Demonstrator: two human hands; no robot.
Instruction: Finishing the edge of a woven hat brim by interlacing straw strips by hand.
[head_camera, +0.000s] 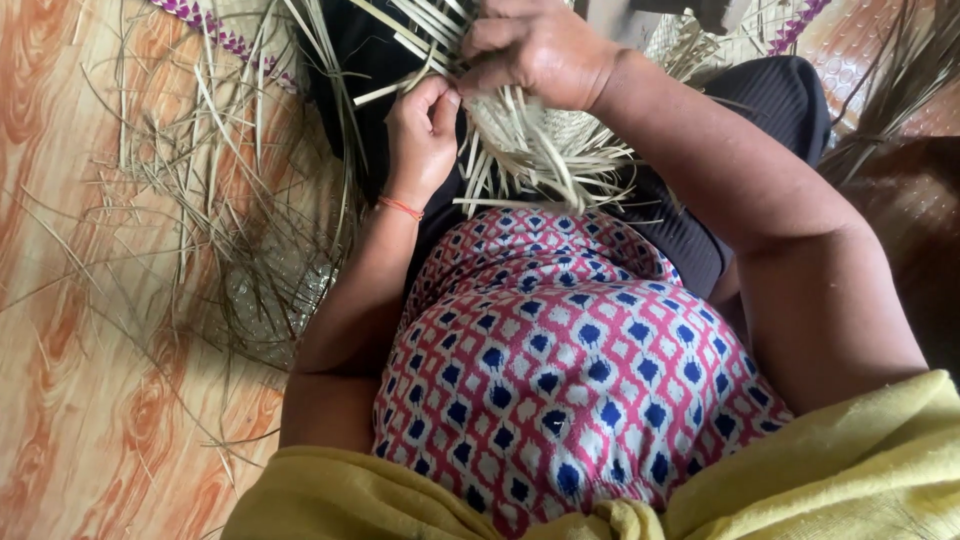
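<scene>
A half-woven mat of pale dried leaf strips (540, 140), its loose ends fanning out, lies on the lap under both hands. The left hand (422, 130) pinches one strip; the right hand (535, 50) grips the woven edge just above it. Stray strips (200, 200) litter the floor left of the left hand.

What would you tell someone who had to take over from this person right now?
Left hand: pinched shut on pale straw strips.
Right hand: closed over the woven straw piece on the lap.
Done: part of the piece is woven near the hands.
Left: many loose strip ends stick out unwoven.
Spare dry straw lies scattered on the wood-pattern floor at the left hand's side.
</scene>
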